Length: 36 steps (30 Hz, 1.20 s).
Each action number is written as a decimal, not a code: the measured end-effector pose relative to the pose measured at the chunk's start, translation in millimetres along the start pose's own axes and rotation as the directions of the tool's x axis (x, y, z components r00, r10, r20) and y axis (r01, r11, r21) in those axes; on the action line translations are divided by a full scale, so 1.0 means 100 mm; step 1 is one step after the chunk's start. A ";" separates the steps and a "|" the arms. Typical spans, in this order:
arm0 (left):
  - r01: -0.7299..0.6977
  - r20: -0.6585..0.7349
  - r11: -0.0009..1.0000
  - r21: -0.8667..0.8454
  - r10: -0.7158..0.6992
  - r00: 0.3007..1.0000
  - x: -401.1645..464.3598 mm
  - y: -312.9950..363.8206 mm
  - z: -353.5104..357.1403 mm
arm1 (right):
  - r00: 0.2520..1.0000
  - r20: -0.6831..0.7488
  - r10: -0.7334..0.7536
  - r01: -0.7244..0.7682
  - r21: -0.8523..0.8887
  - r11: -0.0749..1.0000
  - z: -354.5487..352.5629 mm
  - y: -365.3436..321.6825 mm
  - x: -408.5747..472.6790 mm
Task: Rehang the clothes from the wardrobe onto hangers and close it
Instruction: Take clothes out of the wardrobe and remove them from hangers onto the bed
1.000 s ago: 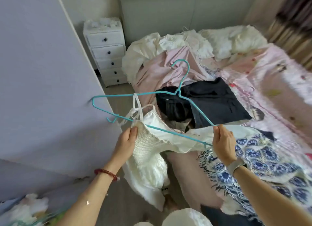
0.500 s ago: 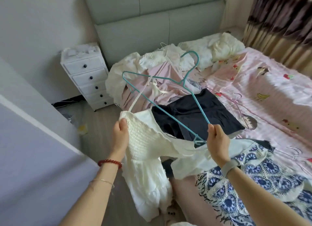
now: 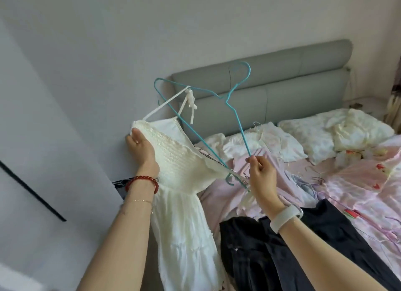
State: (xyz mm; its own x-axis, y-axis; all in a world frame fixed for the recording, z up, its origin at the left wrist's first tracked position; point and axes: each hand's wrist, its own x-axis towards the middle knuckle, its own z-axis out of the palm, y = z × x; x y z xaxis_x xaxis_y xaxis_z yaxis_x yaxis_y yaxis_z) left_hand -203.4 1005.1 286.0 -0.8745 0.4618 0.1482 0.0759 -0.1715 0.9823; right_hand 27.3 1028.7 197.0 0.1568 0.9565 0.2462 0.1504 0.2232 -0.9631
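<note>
left hand (image 3: 141, 148) grips white dress (image 3: 180, 160); right hand (image 3: 261, 173) pinches teal hanger (image 3: 233, 108) above black clothes (image 3: 271, 253).

The dress (image 3: 184, 182) hangs off the bed's (image 3: 358, 182) left edge, one strap over the hanger (image 3: 236, 108) raised before the headboard (image 3: 282, 91). Pillows (image 3: 325, 136) lie along the bed's head edge; dark garments (image 3: 271, 253) lie on its near part, right of the dress.

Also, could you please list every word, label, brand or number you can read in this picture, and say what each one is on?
None: no readable text shows.
The pink bedspread carries only printed pictures, no words.
The white wristband shows no display or lettering.
The teal hanger, white dress and black garment bear no visible labels.
</note>
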 end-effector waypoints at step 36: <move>-0.295 0.176 0.951 -0.091 0.307 0.935 2.97 -0.11 4.04 | 0.991 -0.096 0.092 -0.069 0.220 0.973 1.97 0.61 3.84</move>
State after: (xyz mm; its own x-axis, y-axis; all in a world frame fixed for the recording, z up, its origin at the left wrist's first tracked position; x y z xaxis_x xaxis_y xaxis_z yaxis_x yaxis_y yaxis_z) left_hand -270.8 1495.7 365.9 -0.7105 0.5323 0.4603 0.2864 -0.3787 0.8801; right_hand -96.1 1446.3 211.6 0.2630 0.9504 0.1662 -0.0788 0.1929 -0.9781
